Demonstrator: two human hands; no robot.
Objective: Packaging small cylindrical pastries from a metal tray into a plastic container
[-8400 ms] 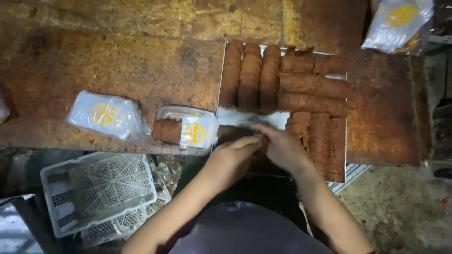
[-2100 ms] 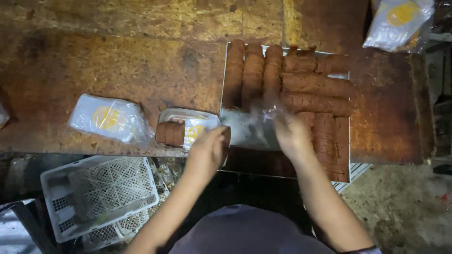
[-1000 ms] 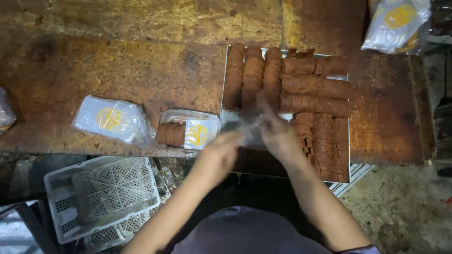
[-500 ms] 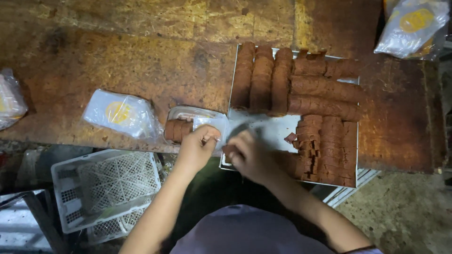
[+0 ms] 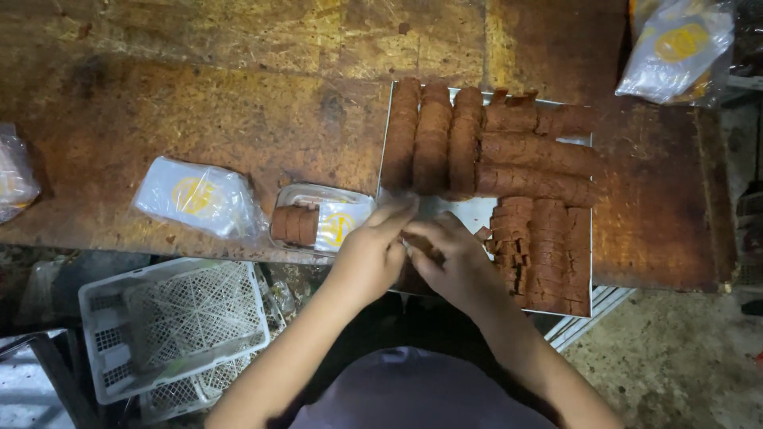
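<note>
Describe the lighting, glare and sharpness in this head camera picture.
Head view: warm light falls on the wooden table, brightest along its far edge with a yellowish sheen; the floor and white crate below lie in dim shadow. The clear bags catch pale glare. The brown slices on the tray are fairly sharp; the left hand and right hand are slightly soft, what they pinch unclear.

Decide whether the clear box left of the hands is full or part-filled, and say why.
Part-filled. The clear box holds a few brown slices at its left end only.
</note>
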